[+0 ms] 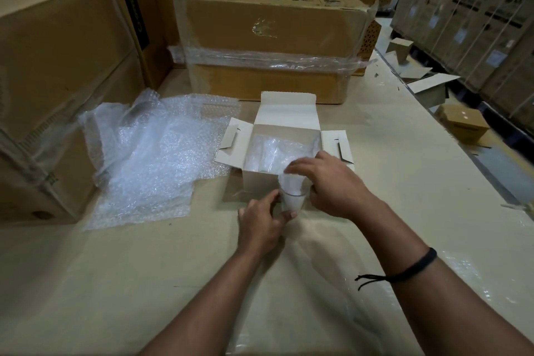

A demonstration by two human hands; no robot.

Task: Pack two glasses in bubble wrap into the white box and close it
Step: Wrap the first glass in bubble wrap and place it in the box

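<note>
This is looking like a warehouse packing area: big brown cartons (268, 26) are crowding the far and left edges of the tabletop (115, 283), a row of stacked cartons (468, 23) is running along the right, cardboard scraps (427, 84) are lying on the floor, and bubble wrap sheets (150, 153) are sprawling near the left edge.

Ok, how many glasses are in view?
1: a clear glass tumbler between left hand and right hand, before the open white cardboard box. Another may hide in bubble wrap inside.

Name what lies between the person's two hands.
A clear glass with bubble wrap stuffed in, shown in the head view; left hand holds it, right hand grips the wrap.
</note>
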